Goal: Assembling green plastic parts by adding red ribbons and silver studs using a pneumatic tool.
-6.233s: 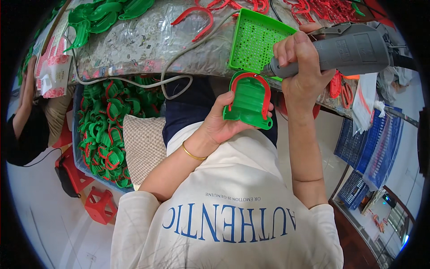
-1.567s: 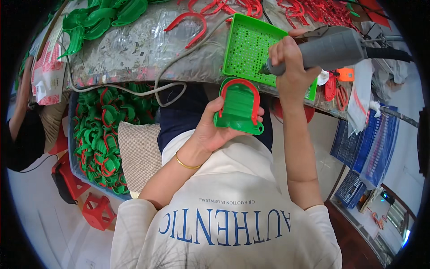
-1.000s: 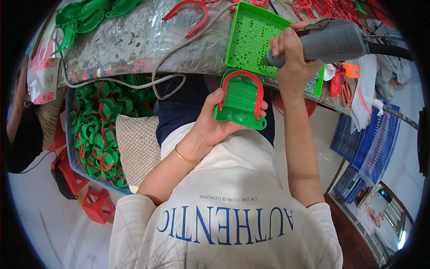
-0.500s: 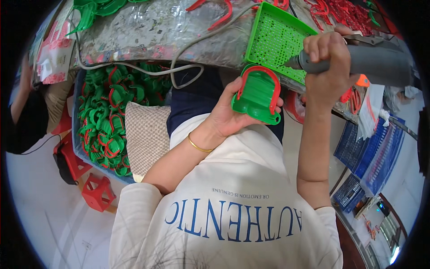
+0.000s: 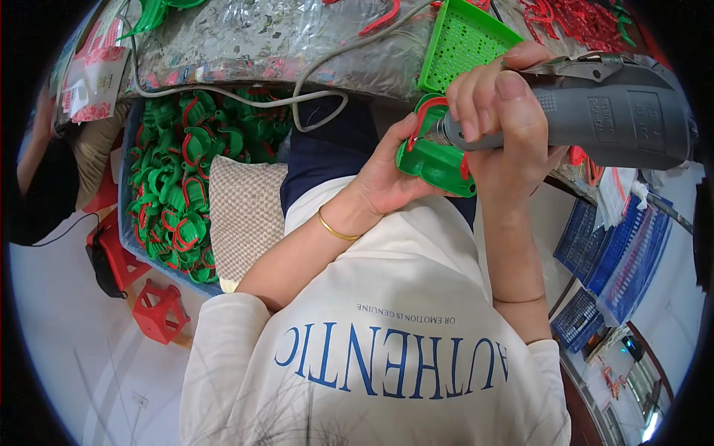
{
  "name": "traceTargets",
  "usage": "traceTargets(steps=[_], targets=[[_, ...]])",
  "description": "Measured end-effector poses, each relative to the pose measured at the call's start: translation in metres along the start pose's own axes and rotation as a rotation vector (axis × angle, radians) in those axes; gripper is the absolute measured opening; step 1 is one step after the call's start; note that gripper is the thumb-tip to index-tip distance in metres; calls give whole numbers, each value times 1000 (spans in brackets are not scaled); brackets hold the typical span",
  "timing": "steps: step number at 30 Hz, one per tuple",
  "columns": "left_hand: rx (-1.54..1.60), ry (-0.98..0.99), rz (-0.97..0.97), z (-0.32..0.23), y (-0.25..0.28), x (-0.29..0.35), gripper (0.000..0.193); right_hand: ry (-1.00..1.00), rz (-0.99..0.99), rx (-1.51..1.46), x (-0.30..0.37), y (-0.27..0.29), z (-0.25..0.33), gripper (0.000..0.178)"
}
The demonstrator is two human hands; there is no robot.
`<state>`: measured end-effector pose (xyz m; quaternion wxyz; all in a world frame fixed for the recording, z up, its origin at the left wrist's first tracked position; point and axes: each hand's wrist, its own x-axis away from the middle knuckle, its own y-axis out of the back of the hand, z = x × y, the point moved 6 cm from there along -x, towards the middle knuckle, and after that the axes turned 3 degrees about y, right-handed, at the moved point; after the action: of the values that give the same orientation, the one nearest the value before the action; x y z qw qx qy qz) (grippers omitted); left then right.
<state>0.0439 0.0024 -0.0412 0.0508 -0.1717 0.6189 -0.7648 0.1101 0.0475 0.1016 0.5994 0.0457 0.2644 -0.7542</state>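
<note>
The grey power tool (image 5: 595, 111) lies across the upper right of the frame, long axis left-right, tip pointing left into the green-and-red part (image 5: 433, 152) just right of top centre. A green perforated tray (image 5: 465, 44) sits on the table (image 5: 245, 37) right behind; a bin of green parts (image 5: 178, 186) fills the left. Right hand (image 5: 506, 126) wrapped tight round the tool; left hand (image 5: 387, 178) cups the part from below, fingers closed.
</note>
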Motion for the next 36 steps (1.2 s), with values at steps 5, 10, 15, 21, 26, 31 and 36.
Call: traceTargets(steps=[5, 10, 15, 21, 26, 31, 36], targets=[[1, 15, 37, 1, -3, 2, 59, 0, 2, 20, 4, 0, -2, 18], [-60, -21, 18, -2, -5, 4, 60, 8, 3, 18, 6, -2, -4, 17], [-66, -29, 3, -2, -1, 1, 59, 5, 39, 30, 8, 0, -8, 17], [-57, -37, 5, -3, -1, 0, 56, 31, 48, 26, 9, 1, -7, 19], [-63, -90, -18, -8, 1, 6, 51, -8, -22, 127, 14, -6, -9, 22], [-97, -97, 22, -12, -5, 6, 48, -123, 44, -85, 11, 6, -12, 21], [-283, -247, 137, -39, -27, 44, 57, -128, -60, -219, -35, 49, 35, 15]])
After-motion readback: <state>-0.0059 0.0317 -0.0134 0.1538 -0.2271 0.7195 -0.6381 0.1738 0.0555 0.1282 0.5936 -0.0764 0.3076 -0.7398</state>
